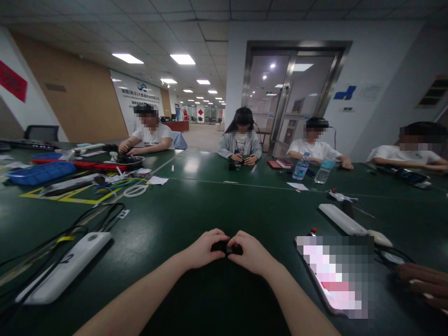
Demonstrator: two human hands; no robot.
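Near the middle of the dark green table [164,252], a small black object [229,251] is held between both my hands. Its kind cannot be made out, since fingers cover much of it. My left hand [203,250] has thumb and fingers closed round its left end. On the right end, my right hand [252,253] grips with thumb and fingertips. The two hands are close together, just above or on the tabletop.
A white power strip [75,263] with black cables lies left; a lit phone [325,280] lies right, beside another person's hand [425,282]. Farther off are a blue tray [42,173], a white power bank-like block [342,219], water bottles [301,166] and several seated people.
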